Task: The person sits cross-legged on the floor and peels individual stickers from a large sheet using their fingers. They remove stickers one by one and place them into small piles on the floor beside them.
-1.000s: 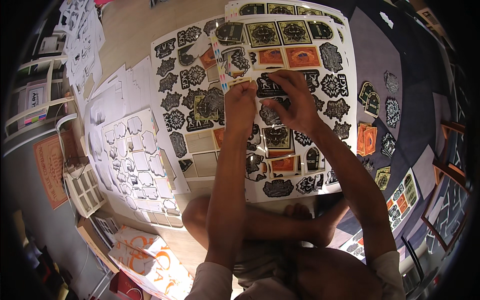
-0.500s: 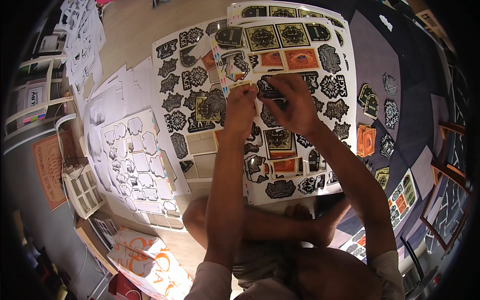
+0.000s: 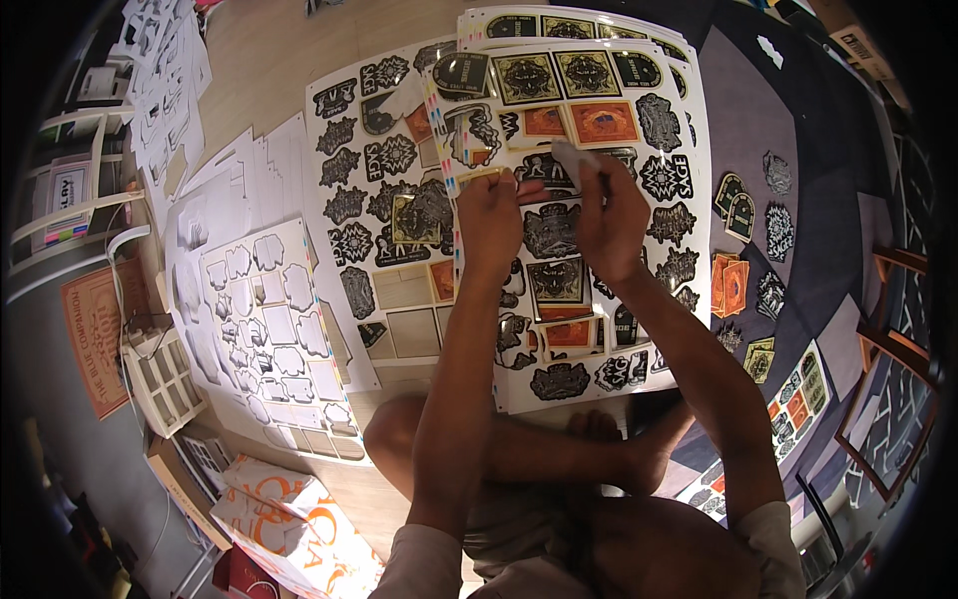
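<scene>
Grey-white thin piece (image 3: 572, 162): right hand (image 3: 615, 215) pinching it, grip nearly closed; likely light, easily creased, best taken by edge. Left hand (image 3: 489, 215) curled over printed sheet (image 3: 701, 215); hold unclear.

Room, seemingly in a home: pale wood-look floor (image 3: 264, 65) is running along the upper left of the frame, white shelf unit (image 3: 97, 172) is standing at far left, printed bag (image 3: 304, 529) is resting at lower left, and barefoot person (image 3: 619, 539) is sitting cross-legged at lower centre.
</scene>
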The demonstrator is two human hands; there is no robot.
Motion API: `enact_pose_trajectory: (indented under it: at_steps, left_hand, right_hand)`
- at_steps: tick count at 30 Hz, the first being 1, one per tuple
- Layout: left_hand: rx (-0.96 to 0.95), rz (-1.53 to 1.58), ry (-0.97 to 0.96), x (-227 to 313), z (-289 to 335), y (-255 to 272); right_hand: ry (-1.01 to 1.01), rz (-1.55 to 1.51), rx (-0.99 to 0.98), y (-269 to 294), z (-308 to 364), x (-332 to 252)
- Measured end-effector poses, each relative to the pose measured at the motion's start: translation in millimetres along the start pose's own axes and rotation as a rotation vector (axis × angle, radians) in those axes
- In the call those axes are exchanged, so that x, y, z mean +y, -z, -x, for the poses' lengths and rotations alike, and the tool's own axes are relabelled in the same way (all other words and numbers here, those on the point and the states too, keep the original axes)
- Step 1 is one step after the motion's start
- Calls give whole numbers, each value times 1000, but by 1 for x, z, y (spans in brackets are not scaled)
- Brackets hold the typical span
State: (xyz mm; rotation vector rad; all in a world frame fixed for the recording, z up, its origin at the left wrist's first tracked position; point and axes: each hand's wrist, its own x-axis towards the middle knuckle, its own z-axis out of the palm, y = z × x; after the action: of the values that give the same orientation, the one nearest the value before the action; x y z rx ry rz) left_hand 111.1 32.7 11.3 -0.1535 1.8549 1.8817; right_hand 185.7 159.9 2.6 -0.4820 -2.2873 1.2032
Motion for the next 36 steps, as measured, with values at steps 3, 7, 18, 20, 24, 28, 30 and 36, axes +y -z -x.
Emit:
enact_pose_trajectory:
  at_steps: [3, 7, 18, 20, 24, 28, 30, 36]
  left_hand:
    - [-4, -12, -31, -11, -4, 0]
    - [27, -142, -125, -5, 1, -1]
    - [35, -159, 186, 27, 6, -15]
    - [-15, -220, 183, 18, -6, -16]
    - [-53, -299, -11, 2, -10, -14]
    - [-51, -302, -56, -9, -10, -12]
    - [-54, -294, -89, -13, -12, -10]
    - [-112, -232, 1, -12, -13, 0]
  right_hand:
    - [-346, -224, 26, 1, 0, -2]
    - [-500, -476, 181, -3, -4, 0]
    - [222, -113, 0, -6, 9, 0]
    - [277, -92, -51, -2, 7, 2]
    - [342, 104, -66, 17, 2, 15]
    - [389, 316, -91, 25, -6, 33]
    - [417, 337, -91, 25, -5, 37]
    - [395, 361, -87, 22, 0, 42]
